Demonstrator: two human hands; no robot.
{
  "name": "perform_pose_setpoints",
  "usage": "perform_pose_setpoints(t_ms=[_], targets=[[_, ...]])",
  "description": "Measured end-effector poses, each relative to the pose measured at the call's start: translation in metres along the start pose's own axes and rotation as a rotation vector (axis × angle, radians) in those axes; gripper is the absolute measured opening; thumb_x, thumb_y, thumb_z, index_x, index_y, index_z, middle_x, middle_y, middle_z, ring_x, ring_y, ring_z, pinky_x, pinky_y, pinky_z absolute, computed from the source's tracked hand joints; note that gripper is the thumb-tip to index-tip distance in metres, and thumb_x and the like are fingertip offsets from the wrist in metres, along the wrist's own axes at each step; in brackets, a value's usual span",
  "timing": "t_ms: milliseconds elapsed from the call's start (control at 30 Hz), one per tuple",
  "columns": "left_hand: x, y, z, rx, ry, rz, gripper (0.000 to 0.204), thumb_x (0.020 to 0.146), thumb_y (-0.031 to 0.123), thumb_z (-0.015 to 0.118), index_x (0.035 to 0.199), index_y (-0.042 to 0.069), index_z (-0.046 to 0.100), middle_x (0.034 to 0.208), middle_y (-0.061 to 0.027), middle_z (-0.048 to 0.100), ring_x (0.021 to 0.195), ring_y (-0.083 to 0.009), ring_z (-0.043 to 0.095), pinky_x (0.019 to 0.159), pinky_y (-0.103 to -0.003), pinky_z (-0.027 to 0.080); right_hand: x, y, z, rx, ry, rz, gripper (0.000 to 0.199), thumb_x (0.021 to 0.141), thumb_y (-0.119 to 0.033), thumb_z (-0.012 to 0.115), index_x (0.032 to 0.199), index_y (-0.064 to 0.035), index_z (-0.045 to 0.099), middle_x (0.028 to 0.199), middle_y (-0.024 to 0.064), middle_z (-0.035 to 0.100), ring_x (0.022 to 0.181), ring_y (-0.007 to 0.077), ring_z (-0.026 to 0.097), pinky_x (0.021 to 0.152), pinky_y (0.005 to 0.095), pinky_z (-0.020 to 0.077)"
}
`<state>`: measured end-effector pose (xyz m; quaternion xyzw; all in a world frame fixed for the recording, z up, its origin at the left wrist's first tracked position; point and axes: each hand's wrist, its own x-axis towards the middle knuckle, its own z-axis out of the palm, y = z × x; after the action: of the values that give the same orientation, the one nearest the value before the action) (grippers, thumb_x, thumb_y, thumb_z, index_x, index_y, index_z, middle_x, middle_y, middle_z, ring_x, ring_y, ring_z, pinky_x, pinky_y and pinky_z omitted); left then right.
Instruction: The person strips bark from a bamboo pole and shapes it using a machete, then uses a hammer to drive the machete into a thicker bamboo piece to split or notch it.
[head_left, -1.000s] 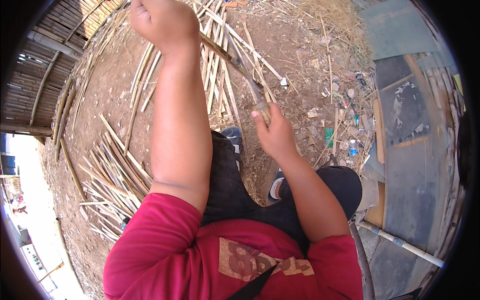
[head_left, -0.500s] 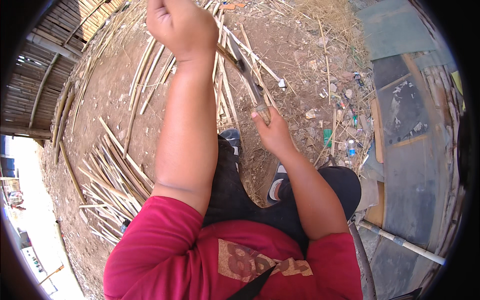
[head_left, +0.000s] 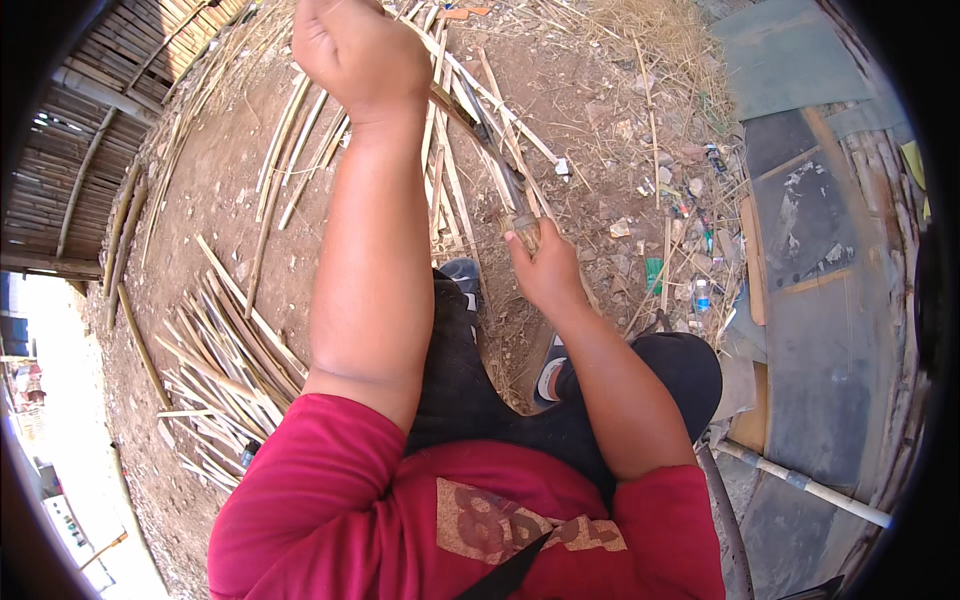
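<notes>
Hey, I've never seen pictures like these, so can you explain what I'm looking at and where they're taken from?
There's no machine here, just a person's bare hands. The pictures come from a wide, rounded camera worn on the head, looking down, so straight edges bend near the rim.

The right hand grips the wooden handle of what looks like a long knife. The left hand reaches forward with fingers curled; I can't tell whether it holds anything.

The surface is bare dirt ground. Thin wooden strips lie heaped at the left, with more spread out ahead. On the right there's litter, including a plastic bottle. The red shirt belongs to the wearer.
</notes>
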<state>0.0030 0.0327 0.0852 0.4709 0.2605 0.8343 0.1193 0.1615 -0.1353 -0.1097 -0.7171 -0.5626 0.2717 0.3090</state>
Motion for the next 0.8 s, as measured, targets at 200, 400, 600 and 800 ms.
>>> perform_pose_setpoints(t_ms=[200,400,600,800], targets=[[0.0,-0.007,-0.009,0.149,0.031,0.055,0.05,0.108,0.023,0.043,0.061,0.008,0.044,0.055,-0.0013,0.042,0.05,-0.0139,0.04,0.05,-0.035,0.031,0.003,-0.046,-0.041,0.258,0.119,-0.02,0.037,0.095,-0.034,0.071,0.11,-0.0001,0.065,0.075,0.013,0.068,0.067,0.0257,0.068,0.066,0.038,0.0523],[-0.005,-0.001,0.0,0.17,0.019,0.091,0.048,0.109,0.024,0.043,0.063,0.01,0.045,0.056,0.0012,0.041,0.051,-0.0108,0.038,0.048,-0.031,0.029,-0.006,-0.023,-0.019,0.333,0.224,-0.085,0.037,0.098,-0.033,0.07,0.111,0.0008,0.064,0.078,0.0154,0.07,0.07,0.0262,0.07,0.067,0.0396,0.0532],[-0.006,0.001,0.0,-0.272,0.032,-0.19,0.045,0.109,0.024,0.043,0.066,0.012,0.045,0.056,0.0032,0.038,0.049,-0.0088,0.035,0.047,-0.029,0.027,0.003,-0.023,-0.014,0.19,0.009,0.033,0.038,0.092,-0.033,0.072,0.11,-0.0001,0.065,0.081,0.0211,0.07,0.077,0.0343,0.071,0.07,0.0431,0.0535],[-0.007,0.004,0.002,0.145,-0.003,0.057,0.045,0.108,0.024,0.044,0.065,0.012,0.043,0.055,0.003,0.038,0.047,-0.0088,0.035,0.046,-0.028,0.028,0.002,-0.063,-0.054,0.411,0.271,-0.14,0.032,0.091,-0.026,0.074,0.108,-0.0008,0.064,0.077,0.0168,0.069,0.069,0.0312,0.069,0.066,0.0419,0.052]])
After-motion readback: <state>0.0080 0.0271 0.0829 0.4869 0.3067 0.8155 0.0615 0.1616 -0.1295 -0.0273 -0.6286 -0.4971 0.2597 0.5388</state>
